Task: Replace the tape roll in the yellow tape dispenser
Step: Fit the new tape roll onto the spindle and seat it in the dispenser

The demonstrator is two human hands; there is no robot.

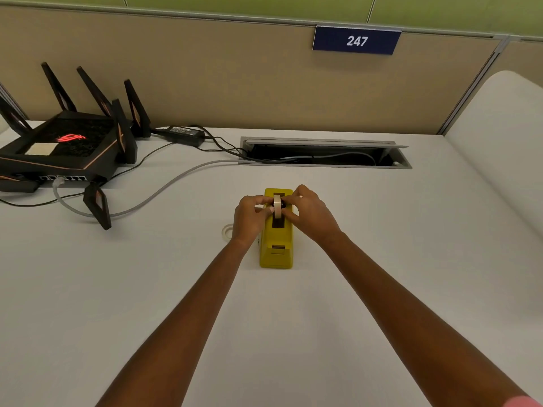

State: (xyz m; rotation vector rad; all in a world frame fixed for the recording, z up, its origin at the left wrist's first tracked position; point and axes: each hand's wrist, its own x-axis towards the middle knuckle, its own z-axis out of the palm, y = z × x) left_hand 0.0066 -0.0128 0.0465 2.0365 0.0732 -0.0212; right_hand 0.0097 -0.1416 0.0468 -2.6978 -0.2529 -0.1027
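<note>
Fingers [266, 211] of both hands pinch one tape roll [277, 204] from opposite sides, holding it upright on its edge over the open slot of the yellow tape dispenser [276, 245]. Around them spreads the white bench [382, 259], bare in front and crowded at the far left by a black router [67, 145] with its cables. The dispenser stands near the middle of the bench, its cutter end toward the person. The left hand [249, 218] grips the roll's left face and the right hand [308, 212] its right face, where a dark hub shows.

Judging by this, the task looks well along: a second roll [226, 231], pale and lying flat just left of the dispenser, is probably the old one already taken out, and the new roll appears about to be seated. Still left would be dropping the hub into its cradle and drawing the tape to the cutter.

Whether the hub already rests in its notches is hidden by the fingers, and the flat roll is half covered by the left wrist.
</note>
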